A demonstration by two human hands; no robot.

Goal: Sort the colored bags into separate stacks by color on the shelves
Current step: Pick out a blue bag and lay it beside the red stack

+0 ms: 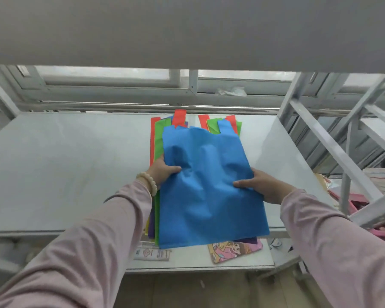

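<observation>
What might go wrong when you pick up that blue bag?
Both the left hand and right hand pinch the blue bag, which lies on the mixed pile. Lifting could drag the green bag along. The pile overhangs the front edge of the shelf, so bags might slide off.

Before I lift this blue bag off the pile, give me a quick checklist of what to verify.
1. Left hand grips the blue non-woven fabric bag at its left edge: ok.
2. Right hand grips its right edge: ok.
3. Only one bag in the grip: cannot tell, the underside is hidden.
4. Bare room on the white shelf board left of the pile for a blue stack: ok.
5. Pile of mixed coloured bags beneath sorted by colour: not ok, orange, green and purple edges show together.
</observation>
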